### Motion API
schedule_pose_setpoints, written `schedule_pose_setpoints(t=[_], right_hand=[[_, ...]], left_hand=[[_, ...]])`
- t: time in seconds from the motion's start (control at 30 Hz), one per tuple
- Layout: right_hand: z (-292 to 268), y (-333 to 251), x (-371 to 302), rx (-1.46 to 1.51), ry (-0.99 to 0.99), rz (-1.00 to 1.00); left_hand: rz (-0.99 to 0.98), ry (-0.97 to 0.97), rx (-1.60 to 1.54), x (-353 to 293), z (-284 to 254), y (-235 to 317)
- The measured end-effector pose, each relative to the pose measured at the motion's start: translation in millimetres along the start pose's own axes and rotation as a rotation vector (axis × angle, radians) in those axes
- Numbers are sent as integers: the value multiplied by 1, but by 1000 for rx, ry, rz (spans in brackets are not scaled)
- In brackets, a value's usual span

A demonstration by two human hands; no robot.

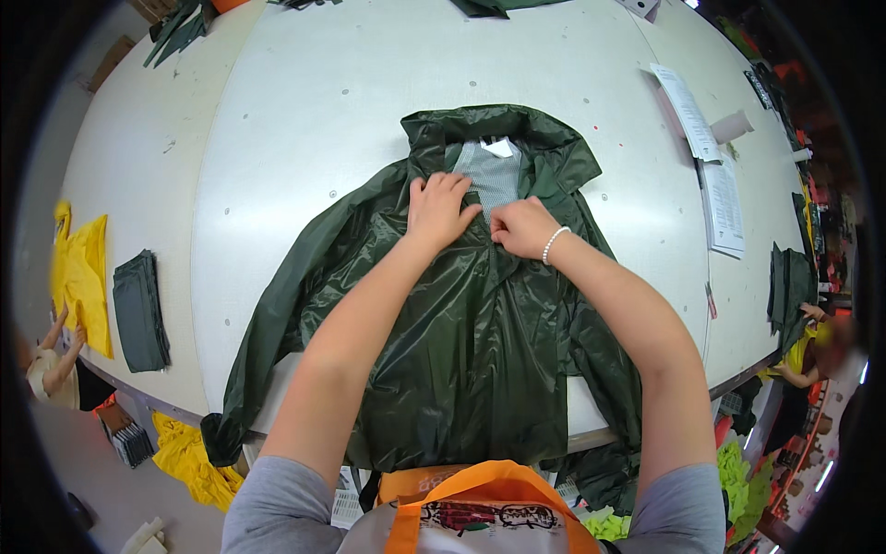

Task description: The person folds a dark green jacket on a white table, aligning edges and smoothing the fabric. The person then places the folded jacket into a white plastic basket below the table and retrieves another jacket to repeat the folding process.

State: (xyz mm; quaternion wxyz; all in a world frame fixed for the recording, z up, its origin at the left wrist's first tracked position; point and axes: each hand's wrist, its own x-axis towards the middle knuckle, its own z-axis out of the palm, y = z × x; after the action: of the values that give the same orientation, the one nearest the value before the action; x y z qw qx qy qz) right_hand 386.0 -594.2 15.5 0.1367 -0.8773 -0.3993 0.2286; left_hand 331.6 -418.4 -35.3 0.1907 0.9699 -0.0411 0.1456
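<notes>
Green jacket [452, 346], one; bracelet [552, 247], one; left fingers [434, 187] spread, right fingers [499, 224] pinching jacket.

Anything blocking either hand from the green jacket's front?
Nothing visible: the left hand and right hand both already touch the dark green jacket, below its collar. The papers lie off to the right.

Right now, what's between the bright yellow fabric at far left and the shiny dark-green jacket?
The head view shows a folded dark-green fabric stack, then pale tabletop, before the jacket.
</notes>
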Motion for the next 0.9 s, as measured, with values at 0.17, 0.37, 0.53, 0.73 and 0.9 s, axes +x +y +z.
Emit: schedule_pose_setpoints(t=[0.17,0.37,0.53,0.73,0.9], right_hand=[[-28,-15,19,-26,-162,-53],[-30,3,42,-119,-33,-64],[-34,22,65,-162,79,6],[-53,12,52,107,16,81],[-114,-14,38,155,-341,-126]], left_hand=[[-94,-184,-22,34,0,-16],[-312,320,-505,63,8,-27],[-450,313,-678,40,-58,-20],[-319,80,-70,-14,-30,-29],[-423,82,111,-9,-39,-73]])
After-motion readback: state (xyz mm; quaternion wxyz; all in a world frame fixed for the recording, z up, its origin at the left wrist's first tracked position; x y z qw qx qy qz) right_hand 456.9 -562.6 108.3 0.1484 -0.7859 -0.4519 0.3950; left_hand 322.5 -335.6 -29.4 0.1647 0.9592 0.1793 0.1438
